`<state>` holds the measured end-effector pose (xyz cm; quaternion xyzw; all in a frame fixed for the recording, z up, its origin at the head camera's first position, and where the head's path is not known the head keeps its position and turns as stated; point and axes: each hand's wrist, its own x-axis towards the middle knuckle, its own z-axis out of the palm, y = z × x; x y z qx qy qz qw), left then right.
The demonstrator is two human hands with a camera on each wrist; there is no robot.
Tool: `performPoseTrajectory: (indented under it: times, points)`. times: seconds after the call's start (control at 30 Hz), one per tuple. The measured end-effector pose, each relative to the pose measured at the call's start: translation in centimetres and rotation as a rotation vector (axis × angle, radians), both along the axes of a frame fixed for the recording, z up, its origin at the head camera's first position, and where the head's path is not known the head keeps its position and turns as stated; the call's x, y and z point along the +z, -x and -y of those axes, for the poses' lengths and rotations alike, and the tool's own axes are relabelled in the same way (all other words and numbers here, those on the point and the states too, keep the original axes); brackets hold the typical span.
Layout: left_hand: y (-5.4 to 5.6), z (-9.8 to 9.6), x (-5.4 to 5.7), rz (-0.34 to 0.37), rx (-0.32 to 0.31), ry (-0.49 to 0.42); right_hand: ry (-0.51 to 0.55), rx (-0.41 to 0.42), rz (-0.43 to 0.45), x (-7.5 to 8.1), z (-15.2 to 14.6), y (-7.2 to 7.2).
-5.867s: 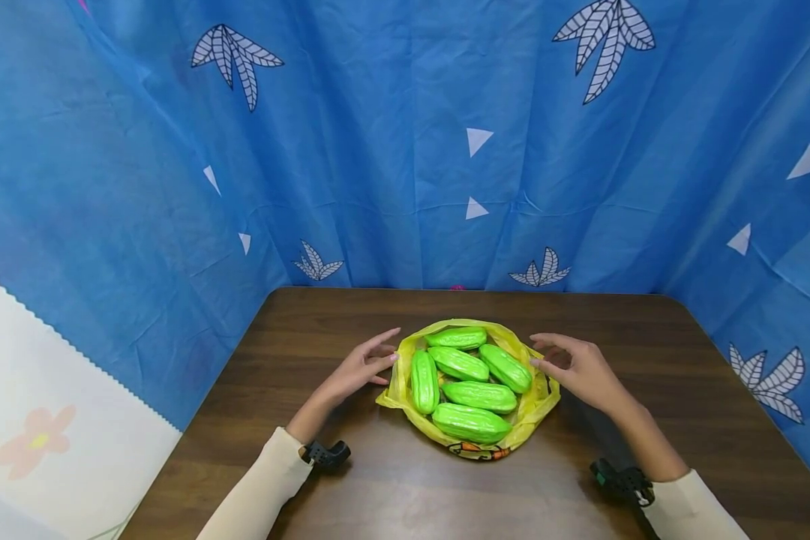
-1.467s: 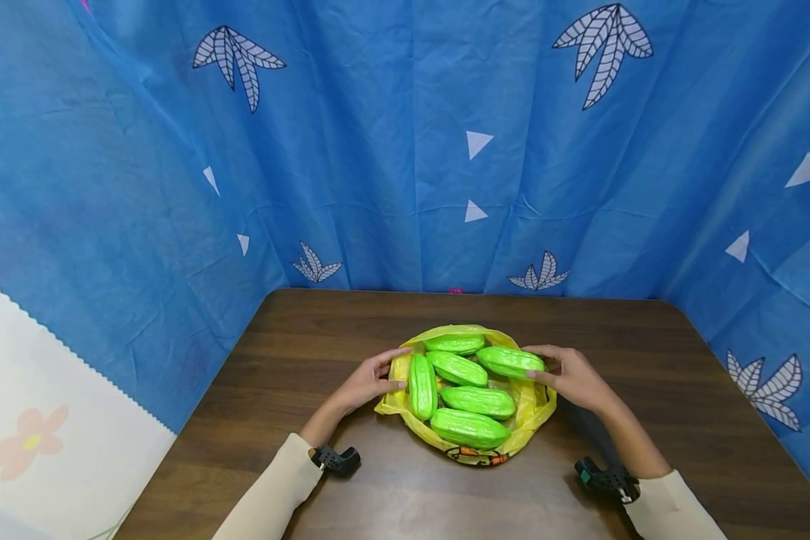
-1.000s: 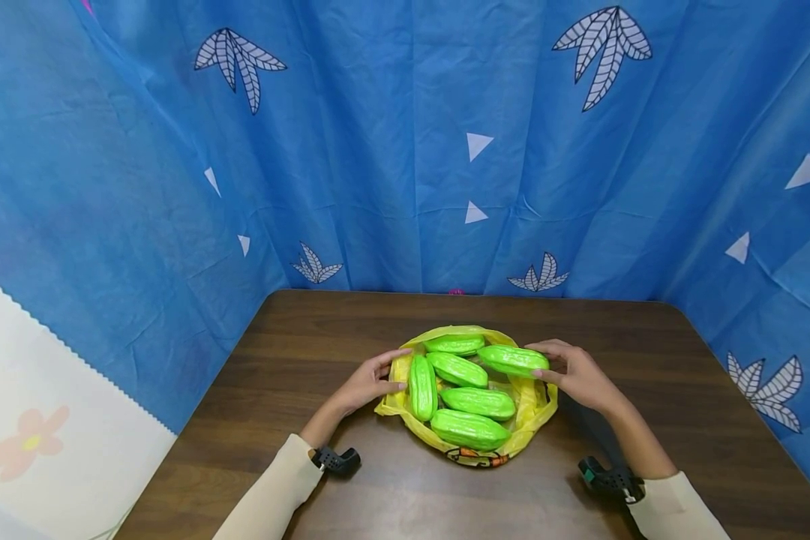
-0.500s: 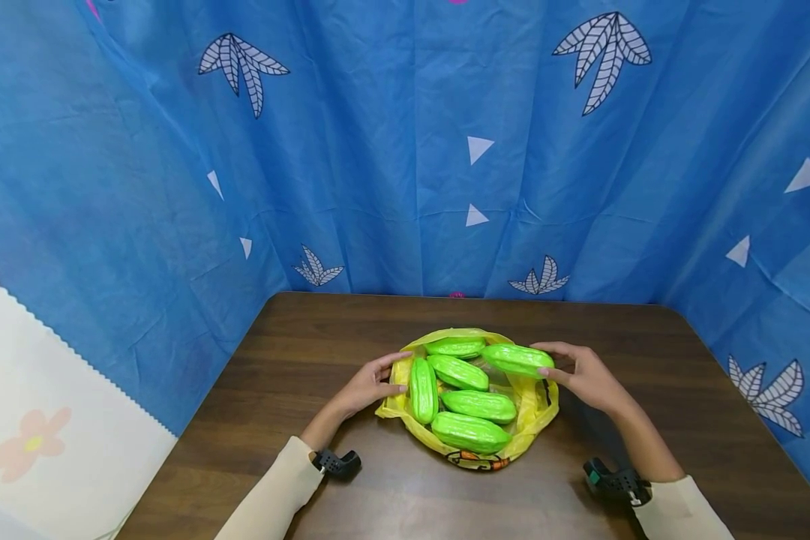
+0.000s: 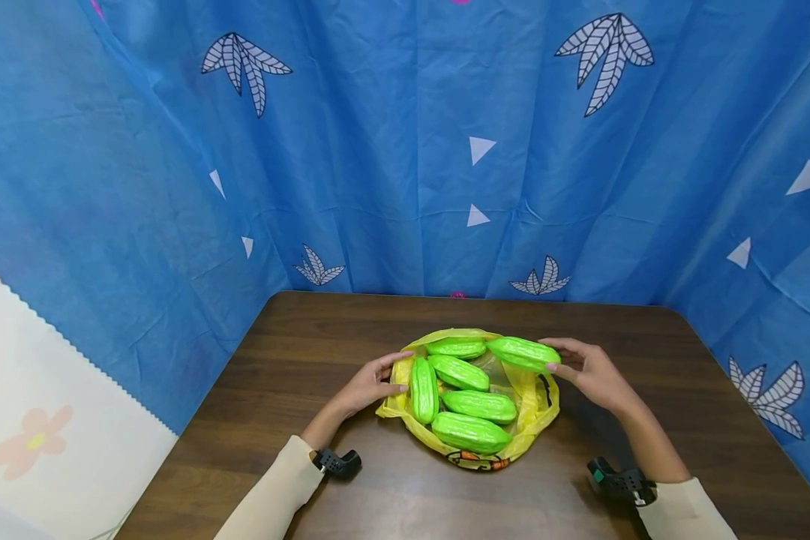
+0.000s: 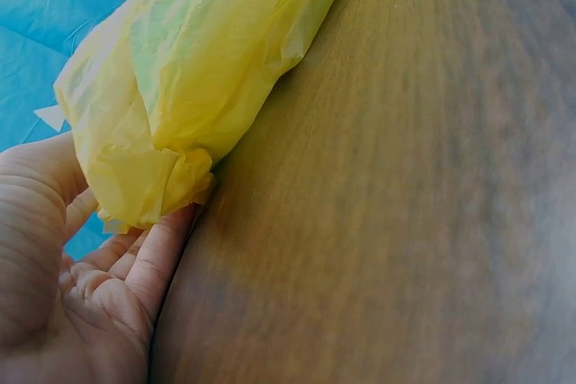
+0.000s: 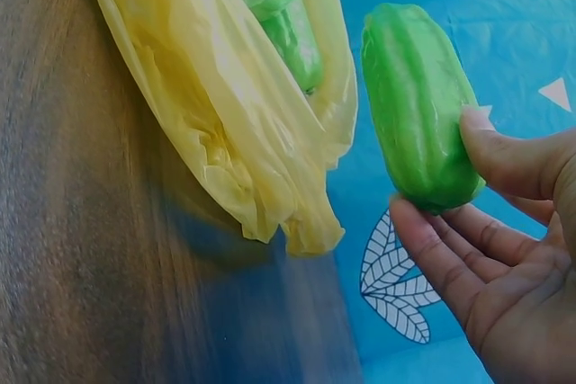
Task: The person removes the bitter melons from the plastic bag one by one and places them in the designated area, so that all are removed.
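Note:
A yellow plastic bag [image 5: 535, 401] lies open-mouthed on the table with several glossy green cucumber-shaped vegetables [image 5: 479, 405] inside. My right hand [image 5: 594, 375] pinches one ridged green vegetable [image 5: 523, 354] by its end, thumb on one side and fingers on the other. In the right wrist view this vegetable [image 7: 418, 105] is tilted and apart from the bag [image 7: 234, 105]. At the bag's left side, my left hand [image 5: 363, 386] has thumb and fingers around the edge. In the left wrist view, the bag's crumpled corner [image 6: 148, 182] sits between them; the fingertips are partly hidden.
The brown wooden table [image 5: 337, 322] ends at a blue curtain [image 5: 378, 150] with leaf prints behind it. White cloth [image 5: 40, 405] with a flower print hangs at the left. Each wrist wears a black camera mount [image 5: 337, 463].
My right hand has taken hold of a green vegetable and moved it up and right, to the bag's upper right rim. My left hand has moved in onto the bag's left edge.

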<state>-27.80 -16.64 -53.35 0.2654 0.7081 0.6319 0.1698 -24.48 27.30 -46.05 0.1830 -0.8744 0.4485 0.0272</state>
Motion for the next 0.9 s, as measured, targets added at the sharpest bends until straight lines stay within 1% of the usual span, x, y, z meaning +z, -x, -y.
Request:
performPoseTrajectory:
  times: [0.3, 0.5, 0.7, 0.9]
  points:
    - [0.0, 0.0, 0.0, 0.000, -0.005, -0.001, -0.016, -0.066, -0.047, 0.0, -0.7, 0.2]
    - [0.1, 0.0, -0.1, 0.009, 0.004, 0.007, -0.005, -0.102, -0.081, 0.1, -1.4, 0.3]
    - [0.1, 0.1, -0.1, 0.001, 0.008, 0.017, -0.011, -0.155, -0.116, 0.2, -2.0, 0.2]
    - [0.1, 0.1, 0.0, 0.000, -0.003, 0.009, -0.005, -0.195, -0.122, 0.2, -2.5, 0.3]
